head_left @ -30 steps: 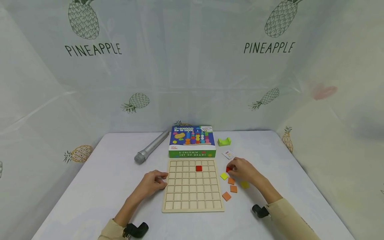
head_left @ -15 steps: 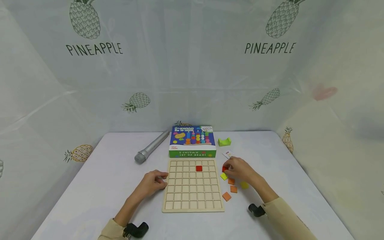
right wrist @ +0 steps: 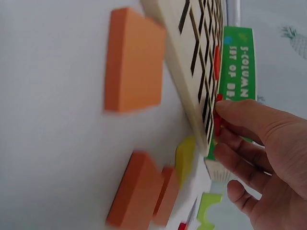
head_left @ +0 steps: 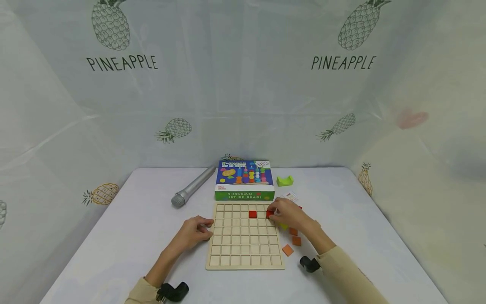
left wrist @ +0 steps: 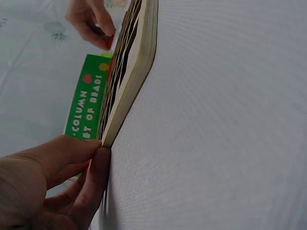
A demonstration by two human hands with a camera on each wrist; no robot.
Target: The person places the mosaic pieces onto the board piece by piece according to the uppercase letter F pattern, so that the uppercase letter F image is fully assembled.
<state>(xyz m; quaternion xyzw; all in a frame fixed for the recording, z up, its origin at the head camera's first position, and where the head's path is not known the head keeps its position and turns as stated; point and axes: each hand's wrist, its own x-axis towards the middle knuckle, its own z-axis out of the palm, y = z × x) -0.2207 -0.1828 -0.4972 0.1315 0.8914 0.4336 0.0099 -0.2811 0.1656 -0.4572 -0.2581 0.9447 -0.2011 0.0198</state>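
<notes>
My right hand [head_left: 290,214] pinches a red square tile [head_left: 269,214] over the right edge of the wooden grid board [head_left: 240,268], near its far corner. In the right wrist view, thumb and fingers grip that tile [right wrist: 218,125] close above the cells. Another red tile [head_left: 252,214] lies in a cell of the second row from the far side. My left hand [head_left: 192,231] holds the board's left edge, thumb and index fingertips [left wrist: 100,152] right on the rim. Beside the board lie orange tiles [head_left: 287,250] and a yellow tile [head_left: 284,226], partly covered by my right hand.
A colourful bead-set box [head_left: 244,180] stands just behind the board. To its left lies a silver microphone [head_left: 193,187], to its right a green curved piece [head_left: 285,181]. A small printed card [head_left: 291,195] and the corner of another red tile [head_left: 300,207] show behind my right hand.
My right hand has carried the red tile leftward from beside the loose tiles to the board's right edge. The left hand has stayed at the board's left edge.
</notes>
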